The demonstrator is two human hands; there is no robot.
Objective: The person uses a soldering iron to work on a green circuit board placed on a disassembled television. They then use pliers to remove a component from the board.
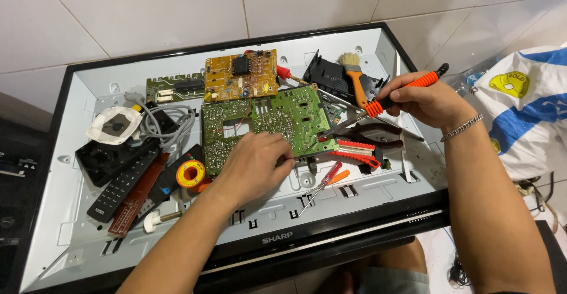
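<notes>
- A green circuit board (266,125) is laid solder side up inside the open back panel of a flat television (82,87), which rests on the tiled floor (147,10).
- The left hand (254,164) is pressed on the board's lower edge, fingers curled together against it; nothing is seen clamped in it.
- The right hand (428,102) is closed around a soldering iron with an orange ribbed grip (404,90), held over the board's right edge; its tip is hidden among the tools there.
- Just beside the board's right edge, dark-handled pliers (372,131) and a red utility knife (354,149) are crowded together.
- A red-handled screwdriver (322,184) is lying below the board, near the left hand.
- A yellow-brown circuit board (241,75) and a narrow green board (175,87) are set behind.
- An orange-handled brush (354,78) is propped on a black plastic part (328,75).
- To the left, a solder spool (190,173), a remote control (121,184), grey cables (168,122) and a speaker (112,125) are gathered.
- A white, blue and yellow bag (525,111) is placed at the right.
</notes>
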